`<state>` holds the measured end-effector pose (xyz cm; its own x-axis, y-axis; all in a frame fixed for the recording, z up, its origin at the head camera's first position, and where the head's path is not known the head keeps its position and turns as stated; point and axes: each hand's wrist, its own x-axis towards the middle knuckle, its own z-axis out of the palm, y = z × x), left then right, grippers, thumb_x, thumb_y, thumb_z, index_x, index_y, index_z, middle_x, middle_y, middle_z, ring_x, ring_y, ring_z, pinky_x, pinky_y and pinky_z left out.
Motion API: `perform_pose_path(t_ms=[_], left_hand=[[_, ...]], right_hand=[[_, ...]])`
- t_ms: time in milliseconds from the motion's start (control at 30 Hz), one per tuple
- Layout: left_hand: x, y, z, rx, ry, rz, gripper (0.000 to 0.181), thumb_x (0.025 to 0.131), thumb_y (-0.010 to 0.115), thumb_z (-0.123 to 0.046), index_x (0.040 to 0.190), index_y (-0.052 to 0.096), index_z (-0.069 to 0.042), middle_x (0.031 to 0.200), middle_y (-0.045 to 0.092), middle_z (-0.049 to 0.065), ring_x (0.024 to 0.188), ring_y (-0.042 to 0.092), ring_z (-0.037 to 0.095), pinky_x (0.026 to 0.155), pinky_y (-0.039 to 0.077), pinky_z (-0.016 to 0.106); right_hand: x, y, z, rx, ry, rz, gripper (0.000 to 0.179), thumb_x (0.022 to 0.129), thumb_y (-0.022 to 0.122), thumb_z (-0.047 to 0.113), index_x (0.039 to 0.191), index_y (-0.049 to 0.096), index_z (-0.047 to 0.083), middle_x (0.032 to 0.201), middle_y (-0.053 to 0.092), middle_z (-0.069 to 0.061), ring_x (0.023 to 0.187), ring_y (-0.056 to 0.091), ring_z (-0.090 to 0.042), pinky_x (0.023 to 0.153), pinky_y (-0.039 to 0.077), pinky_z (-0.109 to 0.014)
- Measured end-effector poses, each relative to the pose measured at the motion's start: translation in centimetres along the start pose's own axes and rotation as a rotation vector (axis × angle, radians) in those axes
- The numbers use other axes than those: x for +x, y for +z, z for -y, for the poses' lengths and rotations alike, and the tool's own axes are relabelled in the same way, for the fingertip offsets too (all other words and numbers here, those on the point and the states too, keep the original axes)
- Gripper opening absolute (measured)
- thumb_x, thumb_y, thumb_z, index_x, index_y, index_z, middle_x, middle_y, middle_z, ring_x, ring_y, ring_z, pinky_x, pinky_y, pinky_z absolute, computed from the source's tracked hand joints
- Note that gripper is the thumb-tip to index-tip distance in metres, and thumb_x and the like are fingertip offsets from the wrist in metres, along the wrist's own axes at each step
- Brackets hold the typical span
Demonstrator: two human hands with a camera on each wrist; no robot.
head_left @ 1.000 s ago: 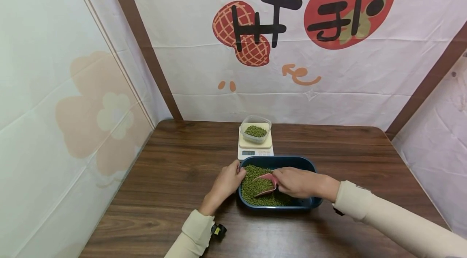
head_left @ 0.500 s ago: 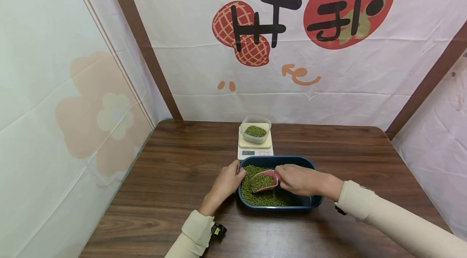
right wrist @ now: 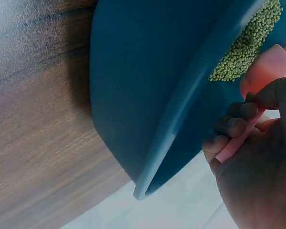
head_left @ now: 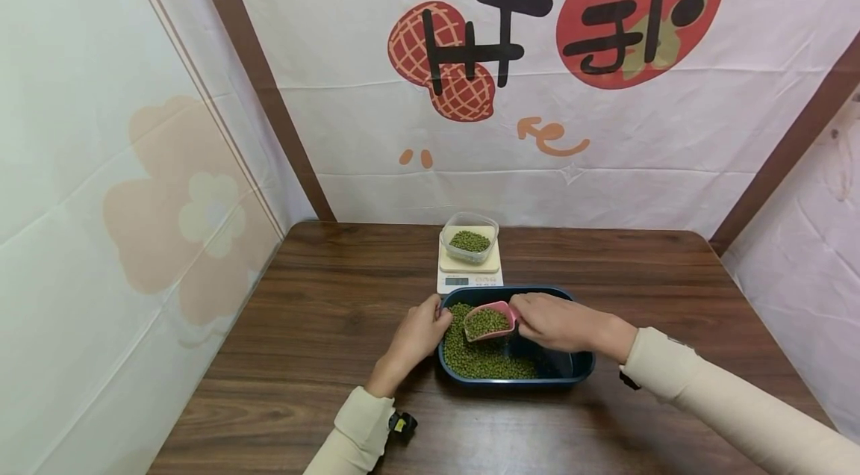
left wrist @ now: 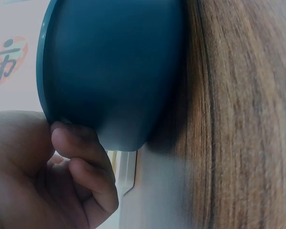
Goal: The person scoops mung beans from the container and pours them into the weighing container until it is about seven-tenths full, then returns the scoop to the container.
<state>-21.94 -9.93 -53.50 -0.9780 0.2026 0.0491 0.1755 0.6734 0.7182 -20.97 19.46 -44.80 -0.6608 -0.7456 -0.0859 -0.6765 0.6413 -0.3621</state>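
A dark blue basin (head_left: pixel 516 382) holds a bed of green mung beans (head_left: pixel 480 367), deepest toward its left side. My left hand (head_left: pixel 415 334) pinches the basin's left rim; in the left wrist view the curled fingers (left wrist: pixel 88 164) lie against the outer wall just under that rim. With my right hand (head_left: pixel 554 322) I grip the handle of a pink scoop (head_left: pixel 505 308). The scoop is heaped with beans, its mouth facing left, over the rear part of the basin. The right wrist view shows fingers wrapped round the scoop's handle (right wrist: pixel 236 143).
Behind the basin stands a white kitchen scale (head_left: pixel 470 281) with a small display. On it sits a clear plastic tub (head_left: pixel 496 232) with some mung beans inside. The brown wooden table (head_left: pixel 349 288) ends at a printed cloth backdrop (head_left: pixel 376 195).
My right hand has raised the pink scoop out of the beans and moved it slightly back and to the right. The left hand stays on the rim.
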Motion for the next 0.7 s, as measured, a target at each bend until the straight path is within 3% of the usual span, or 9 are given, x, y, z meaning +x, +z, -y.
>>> perform_pose_path(t_ms=[167, 233, 433, 700], left_hand=[[-1.4, -1.9, -3.2, -0.032, -0.034, 0.019, 0.023, 0.105, 0.054, -0.022, 0.085, 0.047, -0.013, 0.064, 0.045, -0.001, 0.049, 0.045, 0.014, 0.047, 0.034, 0.029], [-1.6, -2.1, -3.8, -0.009, -0.054, 0.025, 0.023, 0.106, 0.053, -0.021, 0.085, 0.046, -0.013, 0.064, 0.043, -0.003, 0.050, 0.043, 0.012, 0.049, 0.033, 0.028], [-1.7, -2.1, -4.1, 0.022, -0.086, 0.032, 0.024, 0.107, 0.052, -0.021, 0.085, 0.046, -0.014, 0.063, 0.045, -0.003, 0.048, 0.045, 0.012, 0.050, 0.035, 0.027], [-1.8, -2.2, -4.1, 0.018, -0.079, 0.025, 0.022, 0.105, 0.054, -0.021, 0.085, 0.047, -0.014, 0.064, 0.046, -0.002, 0.049, 0.047, 0.013, 0.050, 0.037, 0.028]], right_hand=[[0.0, -0.3, -0.1, -0.002, 0.011, -0.028, 0.013, 0.110, 0.049, 0.016, 0.097, 0.047, 0.018, 0.078, 0.040, 0.006, 0.069, 0.036, -0.006, 0.066, 0.034, -0.028], [0.1, -0.5, -0.1, -0.010, 0.008, -0.046, 0.013, 0.110, 0.049, 0.015, 0.097, 0.048, 0.017, 0.079, 0.040, 0.006, 0.070, 0.037, -0.006, 0.067, 0.035, -0.028], [0.2, -1.3, -0.4, -0.018, -0.003, -0.084, 0.012, 0.109, 0.050, 0.013, 0.097, 0.047, 0.016, 0.080, 0.039, 0.006, 0.072, 0.038, -0.007, 0.068, 0.036, -0.028], [0.3, -2.1, -0.9, -0.024, -0.006, -0.122, 0.009, 0.109, 0.053, 0.014, 0.100, 0.049, 0.016, 0.083, 0.043, 0.005, 0.074, 0.041, -0.009, 0.070, 0.037, -0.029]])
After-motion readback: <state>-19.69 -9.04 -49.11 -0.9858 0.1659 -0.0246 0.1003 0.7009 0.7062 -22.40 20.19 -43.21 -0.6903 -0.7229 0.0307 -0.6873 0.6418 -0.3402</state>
